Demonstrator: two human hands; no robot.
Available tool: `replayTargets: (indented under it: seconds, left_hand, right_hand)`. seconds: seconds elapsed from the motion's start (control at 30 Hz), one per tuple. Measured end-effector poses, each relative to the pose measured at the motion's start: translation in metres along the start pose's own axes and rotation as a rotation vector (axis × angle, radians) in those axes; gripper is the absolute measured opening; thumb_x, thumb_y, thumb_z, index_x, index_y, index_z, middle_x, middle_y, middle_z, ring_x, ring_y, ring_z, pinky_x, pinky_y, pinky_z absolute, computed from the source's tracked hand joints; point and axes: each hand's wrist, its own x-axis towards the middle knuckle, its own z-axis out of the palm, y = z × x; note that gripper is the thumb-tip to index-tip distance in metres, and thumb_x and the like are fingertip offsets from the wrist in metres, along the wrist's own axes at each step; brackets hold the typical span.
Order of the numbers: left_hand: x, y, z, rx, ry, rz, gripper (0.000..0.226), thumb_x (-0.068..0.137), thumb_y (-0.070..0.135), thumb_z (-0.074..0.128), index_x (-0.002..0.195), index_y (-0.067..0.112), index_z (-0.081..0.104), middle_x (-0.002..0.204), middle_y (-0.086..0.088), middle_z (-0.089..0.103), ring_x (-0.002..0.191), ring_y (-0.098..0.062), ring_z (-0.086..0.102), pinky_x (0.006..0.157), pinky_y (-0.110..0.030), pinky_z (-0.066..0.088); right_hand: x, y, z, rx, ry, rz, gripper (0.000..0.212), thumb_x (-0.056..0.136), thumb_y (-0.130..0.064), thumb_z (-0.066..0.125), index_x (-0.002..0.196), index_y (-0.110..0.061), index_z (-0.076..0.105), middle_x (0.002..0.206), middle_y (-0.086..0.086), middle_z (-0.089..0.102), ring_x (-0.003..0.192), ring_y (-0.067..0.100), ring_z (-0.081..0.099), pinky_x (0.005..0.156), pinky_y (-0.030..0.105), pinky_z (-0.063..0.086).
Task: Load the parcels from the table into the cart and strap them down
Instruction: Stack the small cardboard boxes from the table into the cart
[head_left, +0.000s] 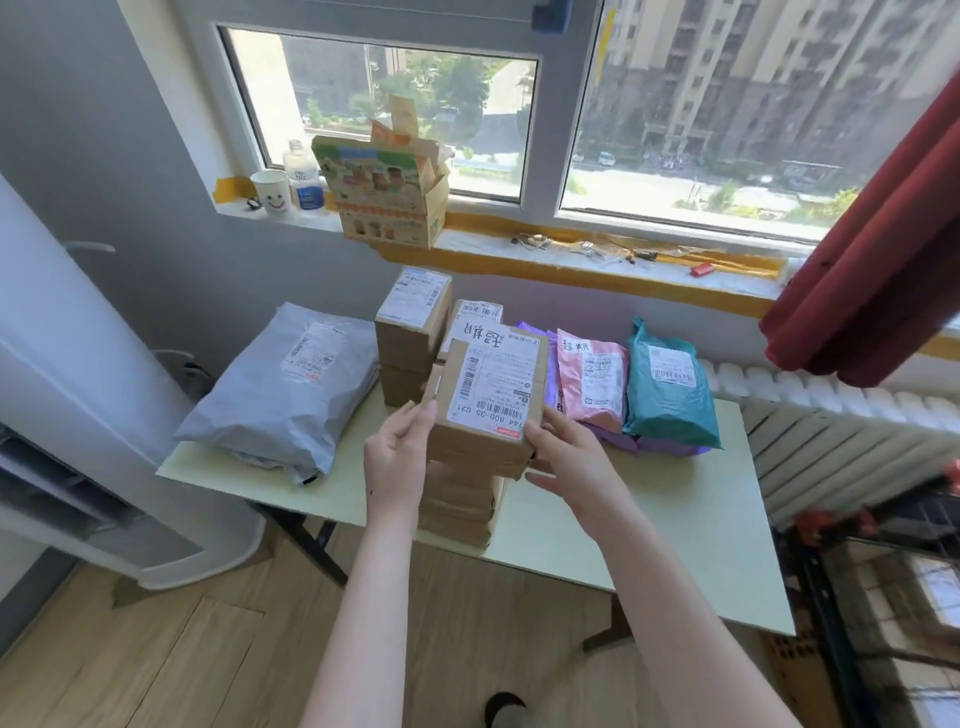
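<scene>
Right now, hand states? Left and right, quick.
Left hand: closed on the top cardboard box, gripping its left side.
Right hand: closed on the same box, gripping its near right corner.

Daylit window (701, 130), red curtain (883, 249) right, white radiator (831, 415) beneath; grey wall (104, 156), wood floor (182, 649); white appliance (78, 389) left, possibly air-conditioner.

Readable print on your parcels

On the top brown box (488, 410) of the front stack, you can read "744 800-35 021" upside down on its shipping label. The taller box behind (480, 332) bears two large handwritten Chinese characters, inverted. The pink mailer (592, 379) shows what looks like "超期" in pen. The other labels are too small for you to read.
</scene>
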Motion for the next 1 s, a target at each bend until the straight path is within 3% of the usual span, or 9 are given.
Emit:
replayTargets:
  seconds: [0.1,0.23,0.4,0.57,0.63,0.73,0.9,1.0]
  left_hand:
    - [-0.003,0.008,0.003,-0.103,-0.09,-0.016,0.028,0.079,0.042,0.072,0.101,0.025,0.076,0.111,0.002,0.072,0.113,-0.018,0.063,0.1,-0.045,0.048]
    - [-0.009,0.016,0.011,-0.128,-0.244,-0.057,0.027,0.069,0.037,0.08,0.095,0.034,0.076,0.11,0.002,0.072,0.11,-0.022,0.064,0.095,-0.045,0.051]
    - [-0.015,0.011,0.025,-0.149,-0.486,-0.128,0.046,0.068,0.028,0.075,0.112,0.025,0.062,0.125,-0.009,0.062,0.106,-0.027,0.066,0.093,-0.051,0.052]
    - [-0.023,-0.001,0.047,-0.185,-0.652,-0.267,0.062,0.065,0.027,0.074,0.122,0.022,0.05,0.119,-0.011,0.066,0.101,-0.032,0.067,0.08,-0.044,0.056]
    - [-0.027,-0.007,0.058,-0.173,-0.678,-0.312,0.065,0.065,0.032,0.074,0.125,0.021,0.05,0.117,-0.009,0.067,0.099,-0.032,0.068,0.081,-0.045,0.056]
    - [-0.031,-0.016,0.076,-0.136,-0.71,-0.33,0.074,0.065,0.041,0.076,0.131,0.017,0.05,0.119,-0.011,0.066,0.102,-0.032,0.067,0.08,-0.045,0.057]
    - [-0.041,-0.027,0.108,-0.119,-0.755,-0.396,0.056,0.079,0.032,0.07,0.127,0.011,0.051,0.104,-0.011,0.063,0.094,-0.032,0.065,0.085,-0.049,0.055]
    - [-0.052,-0.032,0.132,-0.11,-0.787,-0.444,0.043,0.082,0.026,0.068,0.121,0.013,0.052,0.104,-0.011,0.059,0.089,-0.032,0.063,0.082,-0.048,0.056]
  right_hand:
    - [-0.011,-0.006,-0.006,0.084,0.055,-0.026,0.033,0.096,-0.027,0.058,0.126,-0.035,0.051,0.125,-0.001,0.061,0.11,0.024,0.061,0.083,0.03,0.05]
    - [-0.032,-0.006,-0.018,0.155,0.128,-0.052,0.045,0.092,-0.034,0.061,0.131,-0.047,0.045,0.127,0.001,0.058,0.112,0.028,0.057,0.096,0.042,0.043]
    - [-0.062,0.005,-0.032,0.304,0.288,-0.115,0.048,0.092,-0.022,0.062,0.136,-0.034,0.05,0.119,0.003,0.067,0.109,0.03,0.064,0.099,0.044,0.049]
    - [-0.096,0.021,-0.054,0.341,0.45,-0.164,0.037,0.09,-0.017,0.063,0.122,-0.034,0.058,0.113,0.002,0.071,0.108,0.026,0.065,0.09,0.036,0.053]
    - [-0.11,0.026,-0.067,0.317,0.493,-0.153,0.045,0.087,-0.018,0.068,0.13,-0.026,0.058,0.115,0.003,0.07,0.107,0.026,0.066,0.09,0.035,0.053]
    - [-0.132,0.035,-0.086,0.214,0.52,-0.151,0.057,0.075,-0.031,0.071,0.131,-0.026,0.06,0.117,0.0,0.07,0.107,0.02,0.066,0.094,0.035,0.052]
    - [-0.157,0.05,-0.109,0.185,0.613,-0.134,0.067,0.065,-0.045,0.072,0.128,-0.026,0.06,0.116,-0.002,0.07,0.108,0.015,0.066,0.094,0.035,0.053]
    - [-0.164,0.061,-0.125,0.285,0.715,-0.128,0.06,0.075,-0.037,0.075,0.13,-0.024,0.054,0.117,0.004,0.068,0.108,0.02,0.066,0.096,0.039,0.052]
